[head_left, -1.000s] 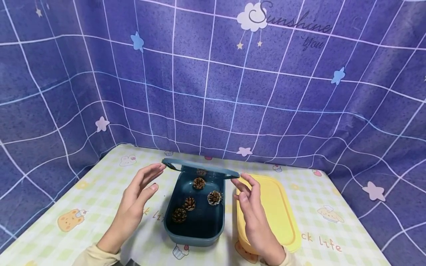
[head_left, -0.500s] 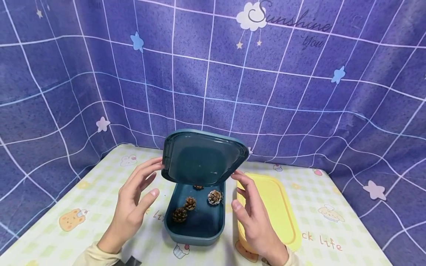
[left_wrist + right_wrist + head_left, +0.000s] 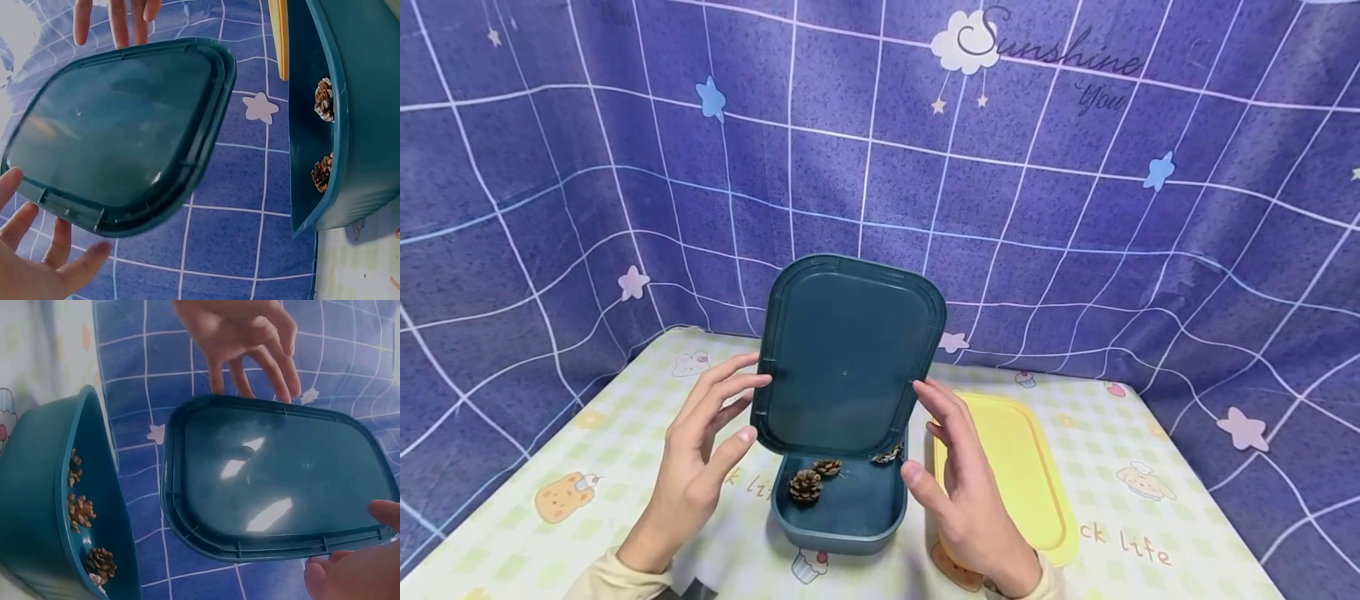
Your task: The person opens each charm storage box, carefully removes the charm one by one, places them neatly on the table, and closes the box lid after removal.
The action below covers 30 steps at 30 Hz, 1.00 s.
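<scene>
Lid (image 3: pixel 846 358) has swung up: a second ago it was near edge-on over the teal box (image 3: pixel 841 544), now it's tilted steeply, underside facing the head camera. My read: it's being re-oriented in mid-air, not seated, so the box is uncovered. Hands: left hand (image 3: pixel 692 454) has fingertips at the lid's left rim, right hand (image 3: pixel 966 479) at its right rim, fingers extended, neither clenched; looks like a two-sided carry. Box sits roughly midway between the left and right edges of the bench (image 3: pixel 613 446), pine cones (image 3: pixel 805 486) inside; lid is above its far end, toward the bench's back edge. Yellow container (image 3: pixel 1011 467) is just right of the box. View check: head view overlaps lid and box, hiding the far end; both wrist views show them apart, blue backdrop (image 3: pixel 231 181) between. Right wrist gets at least three cones, left wrist two.
</scene>
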Available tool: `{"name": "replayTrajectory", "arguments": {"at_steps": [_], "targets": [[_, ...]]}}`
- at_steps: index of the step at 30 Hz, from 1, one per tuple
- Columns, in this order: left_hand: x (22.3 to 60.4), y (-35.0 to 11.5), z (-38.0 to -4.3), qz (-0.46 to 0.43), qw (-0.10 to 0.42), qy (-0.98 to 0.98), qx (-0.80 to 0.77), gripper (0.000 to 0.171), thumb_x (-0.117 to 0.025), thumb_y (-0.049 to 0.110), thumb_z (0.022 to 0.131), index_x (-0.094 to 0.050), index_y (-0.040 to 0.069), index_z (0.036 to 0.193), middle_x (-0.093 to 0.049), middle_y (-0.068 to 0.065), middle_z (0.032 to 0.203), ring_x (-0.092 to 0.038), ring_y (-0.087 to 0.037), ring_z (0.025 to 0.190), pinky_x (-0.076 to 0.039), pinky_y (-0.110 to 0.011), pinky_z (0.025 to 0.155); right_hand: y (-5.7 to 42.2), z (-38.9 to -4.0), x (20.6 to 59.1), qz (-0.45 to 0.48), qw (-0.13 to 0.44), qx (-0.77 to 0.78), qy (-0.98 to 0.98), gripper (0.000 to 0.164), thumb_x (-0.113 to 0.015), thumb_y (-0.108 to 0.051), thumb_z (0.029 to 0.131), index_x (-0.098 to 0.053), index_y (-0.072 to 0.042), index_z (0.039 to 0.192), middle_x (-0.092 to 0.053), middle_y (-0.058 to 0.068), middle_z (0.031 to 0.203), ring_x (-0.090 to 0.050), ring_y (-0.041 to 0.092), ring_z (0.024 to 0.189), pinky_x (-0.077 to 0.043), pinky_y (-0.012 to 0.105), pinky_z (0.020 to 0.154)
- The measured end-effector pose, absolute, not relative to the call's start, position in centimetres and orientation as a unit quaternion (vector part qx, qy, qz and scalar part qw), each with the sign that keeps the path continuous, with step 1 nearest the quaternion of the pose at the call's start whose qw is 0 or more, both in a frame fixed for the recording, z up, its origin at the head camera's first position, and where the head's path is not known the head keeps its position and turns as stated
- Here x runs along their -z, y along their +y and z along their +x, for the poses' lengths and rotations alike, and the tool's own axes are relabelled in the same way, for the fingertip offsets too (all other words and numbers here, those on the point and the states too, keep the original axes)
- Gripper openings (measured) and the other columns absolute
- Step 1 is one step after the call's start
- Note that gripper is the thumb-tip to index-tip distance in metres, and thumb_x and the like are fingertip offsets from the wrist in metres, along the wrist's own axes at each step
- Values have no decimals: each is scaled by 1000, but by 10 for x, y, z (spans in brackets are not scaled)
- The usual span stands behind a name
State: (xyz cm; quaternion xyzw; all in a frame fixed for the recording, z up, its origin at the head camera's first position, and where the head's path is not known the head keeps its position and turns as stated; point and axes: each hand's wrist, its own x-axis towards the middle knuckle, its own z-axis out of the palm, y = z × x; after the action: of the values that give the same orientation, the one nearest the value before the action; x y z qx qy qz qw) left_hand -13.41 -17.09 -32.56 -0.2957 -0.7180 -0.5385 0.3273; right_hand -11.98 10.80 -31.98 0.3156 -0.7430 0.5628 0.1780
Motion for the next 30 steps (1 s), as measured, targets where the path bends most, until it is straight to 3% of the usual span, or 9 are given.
{"name": "replayTrajectory", "arguments": {"at_steps": [7, 13, 18, 21, 27, 30], "targets": [[326, -182, -131, -246, 262, -739, 570, 44, -51, -10, 91, -59, 0, 134, -39, -15, 155, -44, -17, 137, -51, -13, 95, 99, -127, 326, 332, 180, -557, -740, 69, -64, -6, 90, -37, -10, 154, -29, 13, 161, -29, 15, 147, -38, 30, 106], [331, -191, -132, -254, 240, -738, 578, 43, -54, -11, 92, -57, -3, 134, -32, -16, 158, -50, -13, 127, -47, -12, 98, 88, -132, 332, 331, 153, -588, -722, 72, -67, 0, 89, -37, -9, 154, -26, 13, 163, -37, 29, 135, -44, 28, 98], [334, -198, -132, -250, 212, -721, 610, 45, -59, -13, 91, -53, -7, 134, -27, -15, 158, -60, -9, 119, -59, -17, 86, 79, -133, 336, 311, 109, -607, -723, 72, -67, -3, 91, -35, -14, 155, -19, 10, 166, -36, 31, 132, -43, 25, 97], [337, -202, -131, -247, 214, -706, 628, 45, -61, -16, 88, -52, -11, 133, -28, -17, 156, -60, -10, 121, -59, -17, 89, 73, -136, 341, 320, 104, -605, -722, 71, -67, -5, 91, -35, -12, 155, -19, 14, 166, -36, 35, 131, -44, 24, 96], [342, -208, -128, -191, 249, -710, 630, 40, -66, -14, 86, -61, -10, 126, -38, -17, 152, -44, -11, 138, -46, -7, 103, 62, -140, 350, 337, 108, -585, -730, 70, -68, -8, 92, -36, -10, 154, -22, 19, 164, -40, 41, 132, -47, 25, 95], [346, -213, -127, -161, 239, -706, 647, 40, -67, -12, 87, -61, -9, 127, -40, -14, 152, -53, -7, 131, -53, -9, 95, 57, -140, 352, 326, 102, -575, -743, 69, -68, -12, 92, -37, -13, 154, -23, 17, 165, -42, 39, 133, -49, 27, 95]]}}
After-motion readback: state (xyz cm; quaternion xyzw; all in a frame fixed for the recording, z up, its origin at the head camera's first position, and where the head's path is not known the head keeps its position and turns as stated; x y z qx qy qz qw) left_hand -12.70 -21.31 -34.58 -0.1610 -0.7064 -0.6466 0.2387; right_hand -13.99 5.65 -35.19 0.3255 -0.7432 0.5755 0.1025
